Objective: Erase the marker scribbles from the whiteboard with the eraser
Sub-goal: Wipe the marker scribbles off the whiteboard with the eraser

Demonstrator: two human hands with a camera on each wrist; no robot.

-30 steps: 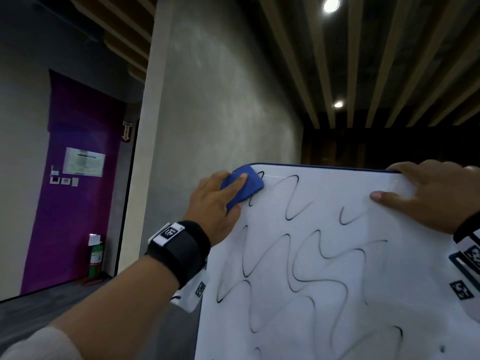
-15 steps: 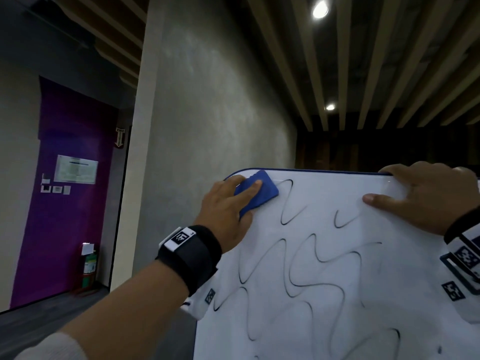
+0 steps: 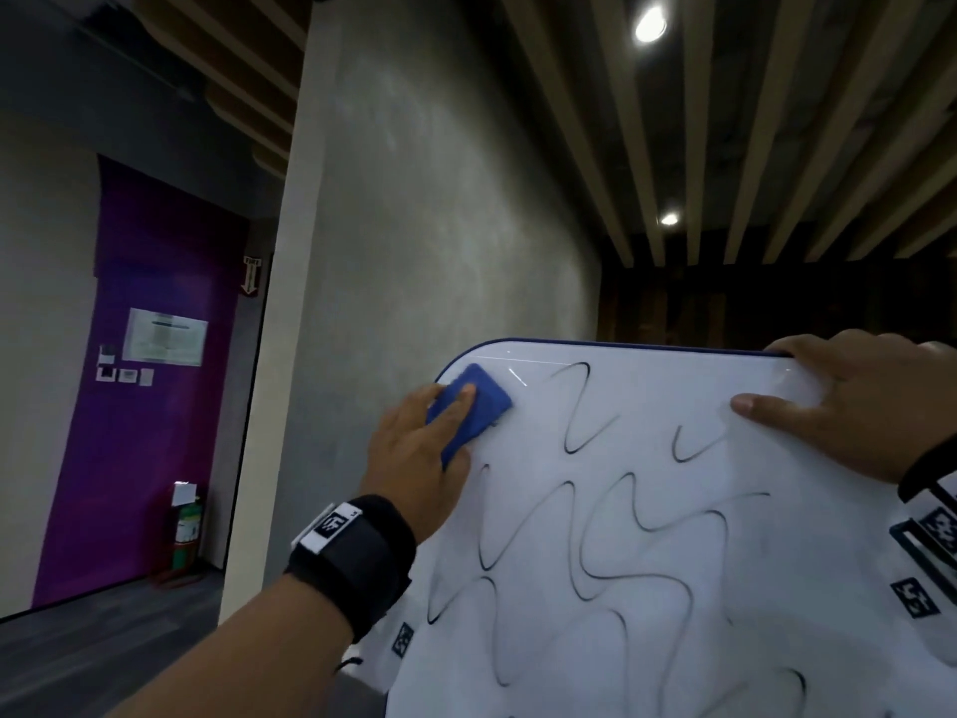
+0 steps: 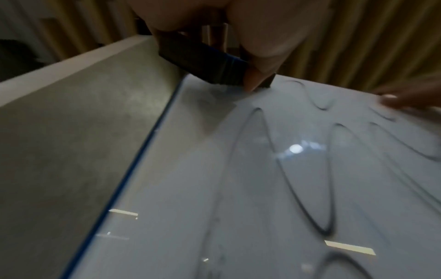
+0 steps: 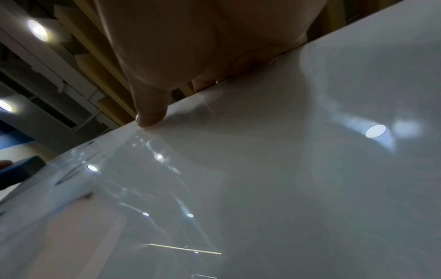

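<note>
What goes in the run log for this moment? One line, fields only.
left hand: presses eraser on whiteboard, top-left corner | right hand: grips top-right edge | scribbles: mostly remaining

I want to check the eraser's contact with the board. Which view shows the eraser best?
The head view: the whole blue eraser shows, flat on the whiteboard under the left hand. The left wrist view shows only its dark edge, blurred; the right wrist view, a corner at the frame's edge.

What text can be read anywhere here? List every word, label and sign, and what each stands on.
None can be read.
Paper notice on the purple wall: print too small.
Hanging sign by the pillar: blurred.
Fire extinguisher label: blurred.
Wristband tag: a pattern, no words.
Whiteboard: only scribbles.
</note>
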